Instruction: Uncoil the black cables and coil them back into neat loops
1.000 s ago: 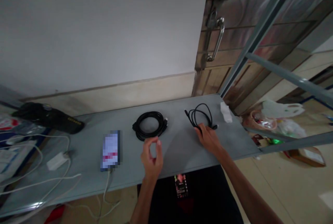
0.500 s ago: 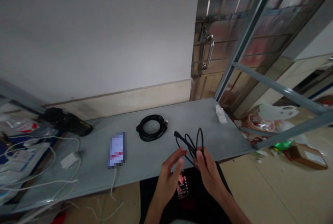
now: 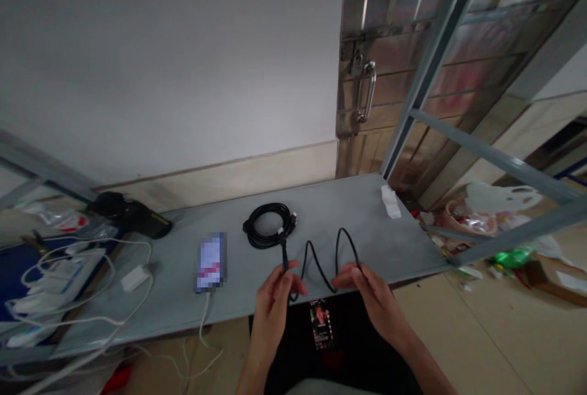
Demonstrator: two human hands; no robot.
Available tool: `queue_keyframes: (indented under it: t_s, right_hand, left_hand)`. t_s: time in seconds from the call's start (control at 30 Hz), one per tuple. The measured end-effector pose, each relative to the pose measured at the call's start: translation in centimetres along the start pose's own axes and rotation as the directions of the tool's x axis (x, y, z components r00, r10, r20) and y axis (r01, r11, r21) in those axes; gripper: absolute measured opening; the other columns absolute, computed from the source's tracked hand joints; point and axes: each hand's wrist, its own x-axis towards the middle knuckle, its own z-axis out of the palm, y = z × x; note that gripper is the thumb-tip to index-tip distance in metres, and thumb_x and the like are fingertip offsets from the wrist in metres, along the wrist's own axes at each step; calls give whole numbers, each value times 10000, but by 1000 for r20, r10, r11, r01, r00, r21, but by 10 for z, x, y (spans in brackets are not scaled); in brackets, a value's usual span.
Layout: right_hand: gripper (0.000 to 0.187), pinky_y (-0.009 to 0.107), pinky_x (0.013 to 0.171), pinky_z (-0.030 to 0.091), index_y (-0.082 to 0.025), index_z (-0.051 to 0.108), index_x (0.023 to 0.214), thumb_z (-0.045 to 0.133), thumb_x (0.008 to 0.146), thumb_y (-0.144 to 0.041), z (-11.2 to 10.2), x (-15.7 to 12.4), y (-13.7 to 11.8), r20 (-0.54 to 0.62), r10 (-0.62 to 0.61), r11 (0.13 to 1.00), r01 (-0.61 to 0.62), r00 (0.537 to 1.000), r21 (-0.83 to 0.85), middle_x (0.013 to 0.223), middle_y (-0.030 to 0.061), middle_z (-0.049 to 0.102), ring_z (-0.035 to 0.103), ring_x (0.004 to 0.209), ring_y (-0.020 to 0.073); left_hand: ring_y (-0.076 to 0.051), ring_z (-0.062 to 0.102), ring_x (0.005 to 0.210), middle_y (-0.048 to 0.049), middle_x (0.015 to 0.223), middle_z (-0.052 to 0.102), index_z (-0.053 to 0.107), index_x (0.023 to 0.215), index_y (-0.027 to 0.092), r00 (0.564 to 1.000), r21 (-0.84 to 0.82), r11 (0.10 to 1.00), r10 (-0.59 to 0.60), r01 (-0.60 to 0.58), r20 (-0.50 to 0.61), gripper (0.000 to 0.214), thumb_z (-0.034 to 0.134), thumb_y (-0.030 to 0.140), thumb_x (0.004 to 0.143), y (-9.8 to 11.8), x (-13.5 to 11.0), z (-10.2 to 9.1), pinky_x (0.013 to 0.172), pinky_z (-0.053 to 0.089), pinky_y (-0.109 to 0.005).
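Note:
A thin black cable point(image 3: 313, 250) hangs in loose waves between my two hands, over the front edge of the grey board. My left hand point(image 3: 274, 297) pinches it close to one end, and the plug point(image 3: 281, 236) with its pale tip points up and away from me. Fingers closed, my right hand point(image 3: 373, 297) grips the cable's other part; whether a second plug is inside that hand I cannot tell. Just beyond the plug, a second black cable point(image 3: 257, 240) lies on the board in a neat round coil.
A lit phone point(image 3: 210, 263) on a white charging cord lies to the left, near a white adapter point(image 3: 135, 278). A black bottle point(image 3: 153, 224) rests at the back left. White paper point(image 3: 391, 202) lies at the right end, beside a metal frame post point(image 3: 426, 77).
My left hand has closed on the plug end of the cable and drawn it left. The bunched loops have opened into wide waves, and my right hand has shifted slightly right.

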Motion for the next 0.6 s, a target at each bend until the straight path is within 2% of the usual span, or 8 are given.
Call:
queue_keyframes:
  t_s: [0.1,0.17,0.2,0.27,0.3,0.37,0.5,0.6]
  right_hand:
    - [593,387,932,677,-225,743,1123,488,1121,-761,-37,8,5,-136,-28,999,32,990,25,975,114,860,842,907,253]
    - [569,334,763,665,-221,713,1096,520,1114,-756,-63,8,5,-226,-69,997,73,972,11,816,68,809,790,726,208]
    - [552,296,638,617,-220,701,1085,536,1115,-746,-75,6,4,-272,-90,996,94,958,0,709,26,742,717,606,176]
    - [520,240,455,436,-219,695,1082,575,1111,-724,-98,-1,2,-360,-126,990,138,924,8,563,-59,552,512,444,121]
    - [506,229,424,360,-219,702,1084,601,1104,-715,-108,-5,1,-405,-136,986,162,904,30,541,-84,471,430,420,104]
    - [482,226,424,300,-217,728,1080,672,1076,-696,-125,-16,-2,-499,-139,972,215,855,99,551,-100,394,363,431,90]
    - [442,245,413,303,-219,741,911,847,964,-645,-151,-37,-13,-672,-84,932,296,736,208,554,-86,379,345,438,78]
    - [471,292,371,318,-250,657,748,924,882,-614,-167,-53,-21,-713,-67,928,306,698,213,521,-69,384,328,402,91]
  left_hand:
    - [-161,545,642,30,687,574,765,1359,158,994,33,999,22,-18,-107,627,759,673,1002,11,3,-18,665,510,-292]
    - [-153,529,632,40,692,553,752,1396,174,986,52,998,40,-32,-163,633,781,660,992,21,2,-30,646,503,-287]
    - [-159,550,639,34,701,573,752,1399,181,982,72,996,59,-46,-181,636,780,667,991,26,1,-36,654,517,-293]
    - [-184,625,672,1,737,652,764,1379,182,971,120,990,101,-76,-218,661,763,713,985,35,-3,-48,695,564,-318]
    - [-202,666,693,-20,766,697,770,1364,177,963,133,987,117,-86,-243,689,764,742,970,38,-5,-54,717,589,-335]
    - [-239,731,730,-62,841,765,779,1325,162,942,114,989,125,-93,-312,751,799,788,911,43,-8,-65,745,630,-370]
    - [-278,779,795,-86,965,811,791,1198,174,887,-46,985,130,-168,-444,720,919,755,793,45,-4,-91,717,671,-402]
    - [-266,767,876,-46,988,797,801,1125,209,840,-120,956,170,-267,-515,598,953,680,789,48,3,-116,747,676,-391]
